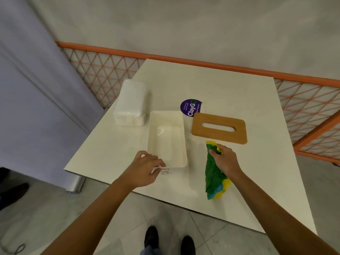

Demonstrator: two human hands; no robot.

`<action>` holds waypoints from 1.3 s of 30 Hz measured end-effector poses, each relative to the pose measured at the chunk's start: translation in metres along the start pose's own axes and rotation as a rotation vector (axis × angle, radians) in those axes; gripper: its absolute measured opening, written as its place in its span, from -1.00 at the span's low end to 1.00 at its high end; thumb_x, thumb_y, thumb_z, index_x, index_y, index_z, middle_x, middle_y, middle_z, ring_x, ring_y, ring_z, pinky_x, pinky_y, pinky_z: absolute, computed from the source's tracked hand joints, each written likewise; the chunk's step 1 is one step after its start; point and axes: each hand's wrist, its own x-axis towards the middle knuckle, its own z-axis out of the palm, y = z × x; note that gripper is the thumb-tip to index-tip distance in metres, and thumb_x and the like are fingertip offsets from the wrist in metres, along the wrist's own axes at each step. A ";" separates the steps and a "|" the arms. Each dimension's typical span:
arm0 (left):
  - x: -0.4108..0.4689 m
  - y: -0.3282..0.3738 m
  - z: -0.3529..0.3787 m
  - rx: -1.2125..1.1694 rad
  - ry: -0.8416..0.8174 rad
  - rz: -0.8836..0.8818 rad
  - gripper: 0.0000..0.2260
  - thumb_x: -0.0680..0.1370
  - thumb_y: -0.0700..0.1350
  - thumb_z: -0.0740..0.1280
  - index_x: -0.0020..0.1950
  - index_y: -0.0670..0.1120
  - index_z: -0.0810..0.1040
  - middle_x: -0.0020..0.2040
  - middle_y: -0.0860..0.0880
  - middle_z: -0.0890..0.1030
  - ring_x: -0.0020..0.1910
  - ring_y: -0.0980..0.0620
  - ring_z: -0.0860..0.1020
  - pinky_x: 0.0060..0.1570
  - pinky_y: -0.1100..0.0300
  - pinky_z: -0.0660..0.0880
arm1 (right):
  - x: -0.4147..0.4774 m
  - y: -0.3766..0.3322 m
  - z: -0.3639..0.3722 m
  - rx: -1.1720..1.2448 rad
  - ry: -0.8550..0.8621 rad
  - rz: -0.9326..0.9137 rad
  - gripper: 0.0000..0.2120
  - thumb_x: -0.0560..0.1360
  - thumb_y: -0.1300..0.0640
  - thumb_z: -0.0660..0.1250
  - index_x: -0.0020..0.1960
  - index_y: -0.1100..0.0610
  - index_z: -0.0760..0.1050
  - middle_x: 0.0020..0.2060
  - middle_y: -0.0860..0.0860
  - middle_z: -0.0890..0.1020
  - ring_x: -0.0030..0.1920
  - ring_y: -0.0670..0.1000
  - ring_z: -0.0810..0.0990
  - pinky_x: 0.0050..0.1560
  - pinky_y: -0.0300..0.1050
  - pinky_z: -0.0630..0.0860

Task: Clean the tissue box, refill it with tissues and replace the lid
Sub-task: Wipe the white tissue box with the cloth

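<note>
An open, empty cream tissue box (166,138) stands in the middle of the cream table (220,85). My left hand (145,169) grips the box's near left corner. To the box's right, my right hand (224,159) holds a bunched green, yellow and blue cloth (214,175) just above the tabletop. The wooden lid (219,128) with its oval slot lies flat beyond that hand. A wrapped pack of white tissues (131,103) lies at the box's far left.
A round purple sticker (190,107) is on the tabletop between box and lid. An orange lattice fence (103,70) runs behind the table. My shoes (168,240) stand on grey floor tiles at the near edge. A lilac wall is at the left.
</note>
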 end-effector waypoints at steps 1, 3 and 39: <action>0.000 -0.001 -0.002 0.001 -0.004 -0.025 -0.58 0.48 0.04 0.03 0.15 -0.01 0.59 0.06 0.04 0.64 0.10 0.02 0.55 0.18 0.28 0.02 | 0.000 0.000 0.001 -0.005 -0.013 -0.008 -0.65 0.57 0.13 0.22 0.27 0.30 0.43 0.21 0.23 0.51 0.23 0.20 0.45 0.16 -0.09 0.36; -0.001 0.004 -0.007 0.030 -0.011 -0.059 -0.41 0.41 0.18 -0.10 0.15 0.00 0.59 0.09 0.06 0.61 0.16 0.04 0.51 0.24 0.25 0.03 | 0.000 0.002 0.005 -0.002 -0.030 -0.020 -0.64 0.56 0.13 0.22 0.29 0.28 0.42 0.22 0.22 0.51 0.25 0.20 0.45 0.18 -0.10 0.36; -0.004 0.001 -0.036 -1.296 0.313 -0.430 -0.69 0.59 -0.14 0.22 -0.03 -0.42 0.54 -0.11 -0.16 0.54 -0.07 0.00 0.48 -0.01 0.21 0.39 | -0.044 -0.068 0.075 -0.270 0.211 -0.856 -0.57 0.14 0.31 0.27 -0.02 0.12 0.63 -0.18 -0.01 0.63 -0.19 -0.03 0.44 -0.20 -0.21 0.39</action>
